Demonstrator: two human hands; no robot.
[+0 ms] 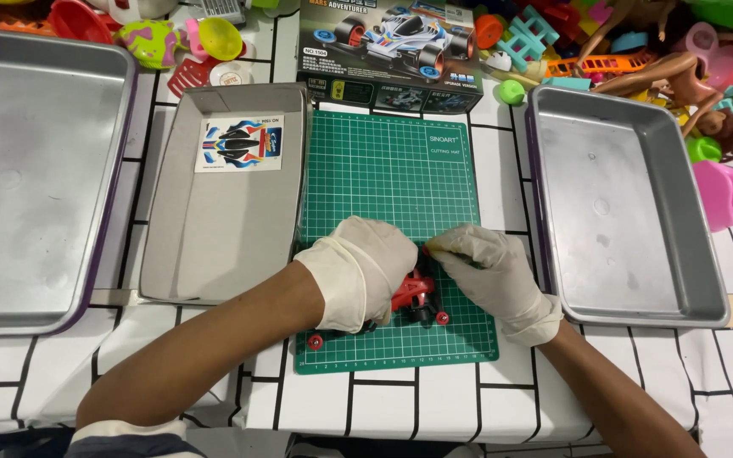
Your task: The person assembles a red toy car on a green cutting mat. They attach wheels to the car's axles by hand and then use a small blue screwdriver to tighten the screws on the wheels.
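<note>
Both gloved hands meet over a green cutting mat (pixel 383 170) on the table (pixel 502 399). Left hand (pixel 366 267) is cupped over a red toy car (pixel 416 297), holding it on the mat's near half, while right hand (pixel 489 267) pinches narrowly at its top.

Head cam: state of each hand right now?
Left hand: closed over the red toy car, holding it on the green cutting mat.
Right hand: fingers pinched at the car's top; any small part held cannot be told.
</note>
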